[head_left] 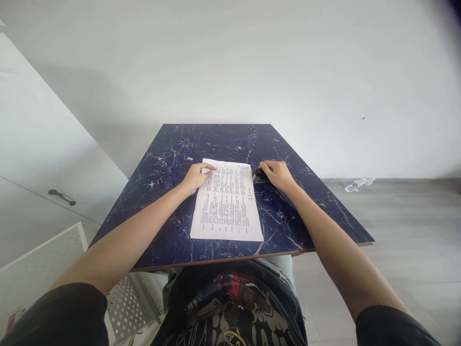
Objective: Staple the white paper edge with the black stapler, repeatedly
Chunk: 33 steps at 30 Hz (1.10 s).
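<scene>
A printed white paper sheet lies in the middle of a dark blue marbled table. My left hand rests on the sheet's far left corner, fingers curled over its edge. Just off the far right corner, my right hand is closed over a small black object that looks like a stapler or clip. Most of that object is hidden under the fingers.
A small pale scrap lies on the table beyond my left hand. A white cabinet with a black handle stands at left, a white perforated panel below it. A plastic bottle lies on the grey floor at right.
</scene>
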Tool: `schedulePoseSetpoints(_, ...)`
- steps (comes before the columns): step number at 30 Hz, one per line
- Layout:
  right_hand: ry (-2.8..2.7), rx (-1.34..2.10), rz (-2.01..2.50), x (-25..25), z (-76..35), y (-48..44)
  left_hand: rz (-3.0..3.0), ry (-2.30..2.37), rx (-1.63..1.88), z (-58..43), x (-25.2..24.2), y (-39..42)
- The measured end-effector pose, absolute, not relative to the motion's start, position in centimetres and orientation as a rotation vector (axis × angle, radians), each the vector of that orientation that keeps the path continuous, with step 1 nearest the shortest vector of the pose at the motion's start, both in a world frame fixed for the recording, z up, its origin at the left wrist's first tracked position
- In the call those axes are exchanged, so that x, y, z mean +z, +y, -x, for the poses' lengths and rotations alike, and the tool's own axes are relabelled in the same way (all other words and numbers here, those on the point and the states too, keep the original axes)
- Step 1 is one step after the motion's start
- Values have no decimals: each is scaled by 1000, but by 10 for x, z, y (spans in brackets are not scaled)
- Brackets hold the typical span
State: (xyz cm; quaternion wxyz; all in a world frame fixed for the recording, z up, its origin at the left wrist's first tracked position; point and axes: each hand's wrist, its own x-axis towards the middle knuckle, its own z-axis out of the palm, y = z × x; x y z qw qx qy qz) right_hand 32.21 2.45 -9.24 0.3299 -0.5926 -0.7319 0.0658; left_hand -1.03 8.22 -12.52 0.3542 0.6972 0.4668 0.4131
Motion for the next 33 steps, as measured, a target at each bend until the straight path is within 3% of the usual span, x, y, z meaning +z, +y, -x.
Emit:
schedulePoseSetpoints(23, -1769, -153, 1730, -100, -304, 22, -1742, 1213, 1072, 9, -126, 82)
schedulePoseSetpoints(33, -1856, -140, 1943, -96, -295, 23, -1780, 1215, 1069, 10, -131, 85)
